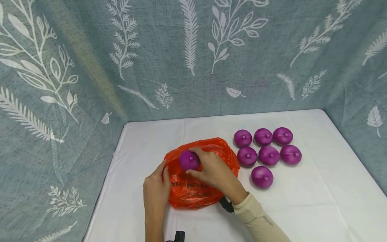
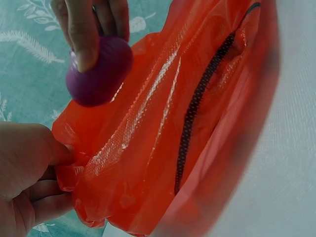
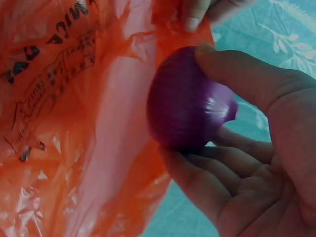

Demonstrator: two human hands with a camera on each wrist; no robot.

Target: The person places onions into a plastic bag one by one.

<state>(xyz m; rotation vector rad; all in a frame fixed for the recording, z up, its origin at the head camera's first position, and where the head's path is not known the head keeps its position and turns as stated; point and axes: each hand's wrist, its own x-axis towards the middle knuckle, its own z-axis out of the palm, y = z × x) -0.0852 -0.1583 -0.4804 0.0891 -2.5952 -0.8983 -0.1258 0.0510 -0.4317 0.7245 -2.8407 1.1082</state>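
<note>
Bagging step: my right hand [image 1: 216, 173] grasps an onion [image 1: 189, 160] at the orange bag [image 1: 193, 191], mid-frame; my left hand [image 1: 155, 193] pinches its rim. Next, I judge, lower it in.

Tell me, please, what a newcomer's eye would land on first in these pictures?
Most likely the orange plastic bag near the middle of the white table, with the right hand holding a purple onion at its mouth. The left hand pinches the bag's edge on the other side. To the right of the bag, seven more purple onions sit clustered on the table.
</note>
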